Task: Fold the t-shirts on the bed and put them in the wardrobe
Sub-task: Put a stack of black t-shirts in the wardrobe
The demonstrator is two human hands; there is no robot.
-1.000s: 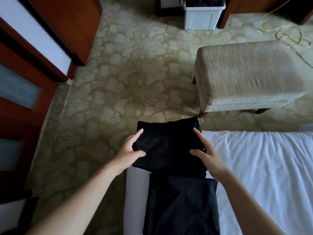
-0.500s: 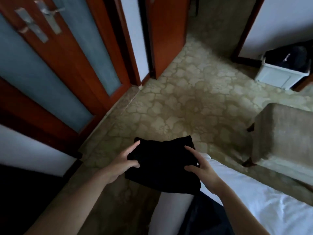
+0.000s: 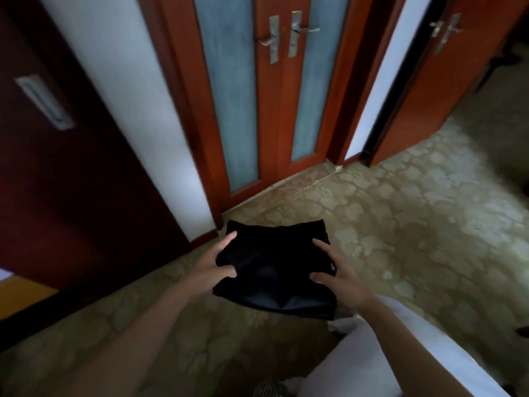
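You hold the folded black t-shirt [image 3: 274, 267] out in front of you, low at your 6 o'clock and clear of the floor. It hangs over the patterned carpet [image 3: 415, 224] and touches neither the carpet nor the bed.

Your left hand [image 3: 211, 265] grips the shirt's 9 o'clock edge. Its thumb presses on top of the cloth, one of the fingers [image 3: 227, 240] lies along the side, and the others are hidden below. Your right hand [image 3: 340, 279] grips the 3 o'clock edge the same way, thumb on the cloth and one of its fingers [image 3: 320, 245] stretched along the upper side. Between the two hands the shirt sags a little in the middle, and its near edge droops.

The white corner of the bed [image 3: 349, 368] lies at your 5 o'clock, under your right forearm and just behind the shirt's near edge.

At your 12 o'clock stands a red-brown double door [image 3: 282, 110] with frosted bluish panes and two metal lever handles [image 3: 296, 32] at its middle. At 2 o'clock another red-brown door [image 3: 458, 81] stands open. At 9 to 10 o'clock a dark brown door [image 3: 71, 196] carries a recessed metal handle [image 3: 43, 101]. It may be the wardrobe, but the blur there keeps you from telling. A white strip of wall [image 3: 128, 110] separates it from the double door.
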